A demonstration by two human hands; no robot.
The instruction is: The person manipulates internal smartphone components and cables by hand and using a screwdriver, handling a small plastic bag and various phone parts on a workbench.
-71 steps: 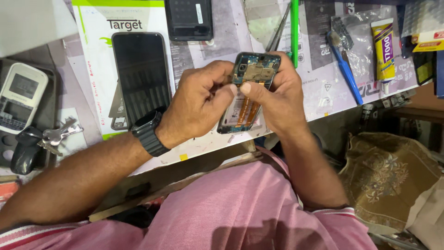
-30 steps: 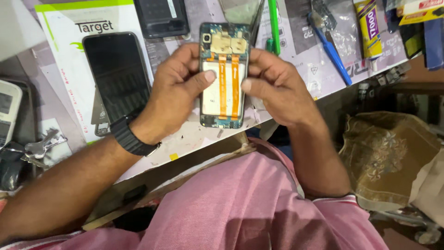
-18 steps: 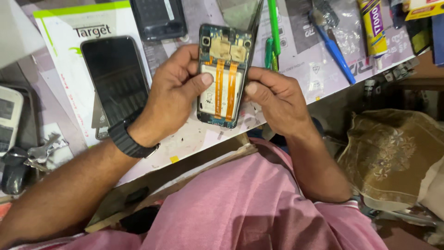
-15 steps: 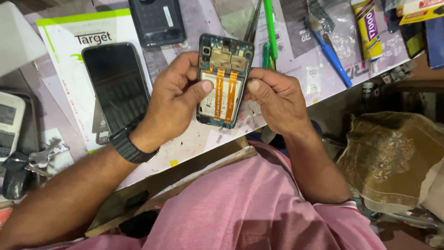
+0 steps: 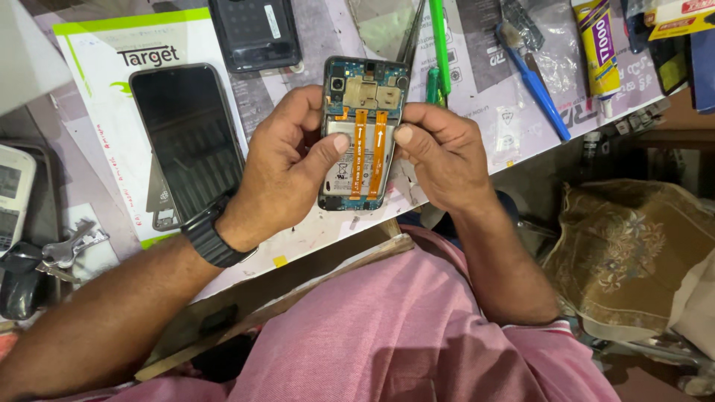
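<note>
An opened phone is gripped between both hands, back side up, long axis running away from the body. Left hand and right hand are closed on its side edges, thumbs laid on the battery. It is held above the desk edge; open room remains only toward the body.

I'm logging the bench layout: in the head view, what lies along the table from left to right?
Keys → black phone → left hand → opened phone → right hand → blue brush → yellow glue tube.
</note>
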